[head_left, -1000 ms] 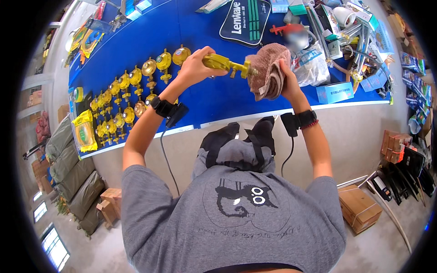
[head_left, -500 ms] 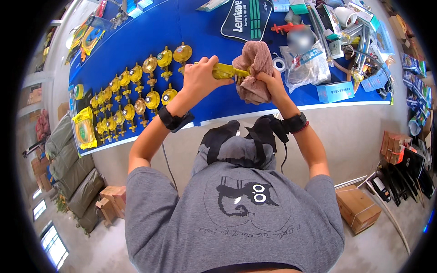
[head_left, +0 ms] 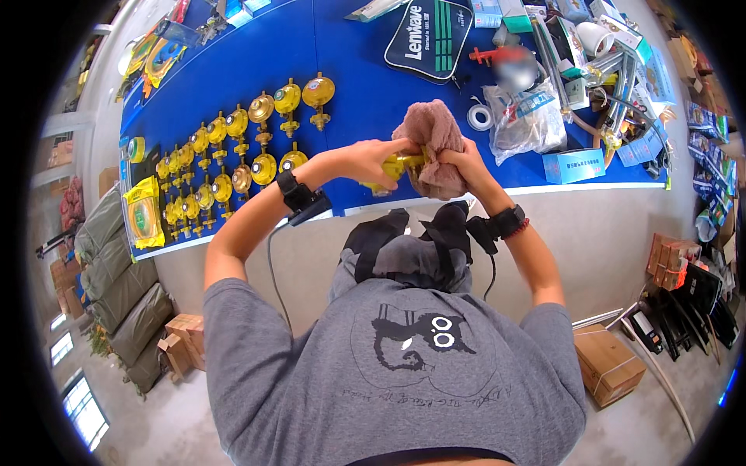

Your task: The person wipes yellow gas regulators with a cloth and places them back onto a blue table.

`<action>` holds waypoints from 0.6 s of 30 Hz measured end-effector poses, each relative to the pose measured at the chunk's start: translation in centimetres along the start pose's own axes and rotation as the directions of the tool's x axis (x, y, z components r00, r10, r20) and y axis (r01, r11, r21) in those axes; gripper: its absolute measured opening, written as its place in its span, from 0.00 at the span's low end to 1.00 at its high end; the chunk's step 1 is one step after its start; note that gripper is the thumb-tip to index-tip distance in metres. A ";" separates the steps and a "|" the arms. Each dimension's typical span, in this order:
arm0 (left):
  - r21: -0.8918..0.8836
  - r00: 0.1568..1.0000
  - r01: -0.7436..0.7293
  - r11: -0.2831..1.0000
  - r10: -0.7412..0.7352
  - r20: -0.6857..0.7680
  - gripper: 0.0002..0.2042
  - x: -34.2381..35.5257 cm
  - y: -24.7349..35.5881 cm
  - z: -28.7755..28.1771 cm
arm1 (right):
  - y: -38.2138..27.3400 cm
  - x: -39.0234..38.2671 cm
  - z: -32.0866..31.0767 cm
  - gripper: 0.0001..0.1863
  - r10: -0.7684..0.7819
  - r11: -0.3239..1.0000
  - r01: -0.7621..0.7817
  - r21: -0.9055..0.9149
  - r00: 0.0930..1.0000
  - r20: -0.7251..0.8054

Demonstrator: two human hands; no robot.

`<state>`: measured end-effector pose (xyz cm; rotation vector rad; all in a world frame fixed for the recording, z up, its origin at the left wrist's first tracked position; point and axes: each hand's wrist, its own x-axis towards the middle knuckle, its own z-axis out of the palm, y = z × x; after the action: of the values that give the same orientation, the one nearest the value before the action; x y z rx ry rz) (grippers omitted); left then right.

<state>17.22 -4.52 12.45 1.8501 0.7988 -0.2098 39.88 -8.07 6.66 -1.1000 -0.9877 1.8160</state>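
Regulators (head_left: pixel 237 122) on table (head_left: pixel 353 85), left of cloth (head_left: pixel 432 128)

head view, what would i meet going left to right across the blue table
Yellow packet, rows of yellow regulators, left hand, pink cloth, white roll, plastic bag, blue box.

1. We see a bright scene with soft shadows.
2. We find the window (head_left: pixel 84 408) at lower left washed out nearly white.
3. We notice glare on the plastic bag (head_left: pixel 530 132) at upper right; the round grey thing (head_left: pixel 516 73) above it is blurred.
4. We see the table (head_left: pixel 350 85) bowed by the lens, and black corners.
5. We find the cloth (head_left: pixel 437 151) near centre fairly sharp.
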 end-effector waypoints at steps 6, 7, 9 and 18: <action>0.070 0.993 0.024 0.997 -0.016 -0.114 0.35 0.4 0.1 2.8 | -0.5 0.9 -0.7 0.19 -0.102 0.963 0.104 -0.247 0.995 0.020; 0.211 0.985 0.058 0.976 -0.022 -0.169 0.34 0.1 1.6 3.0 | -0.2 1.2 -1.0 0.18 -0.099 0.961 0.095 -0.259 0.995 -0.003; 0.336 0.963 0.060 0.940 0.034 -0.266 0.31 -0.1 2.1 3.4 | 0.3 1.4 -0.9 0.17 -0.066 0.969 0.041 -0.243 0.993 -0.096; 0.602 0.871 0.044 0.798 0.265 -0.414 0.30 1.1 -0.5 6.4 | 3.1 2.4 -0.8 0.14 0.335 0.942 -0.308 0.130 0.858 -0.390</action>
<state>19.12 -9.61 8.80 2.6104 1.0333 0.1089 39.20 -7.02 2.85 -1.5999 -0.5147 1.7494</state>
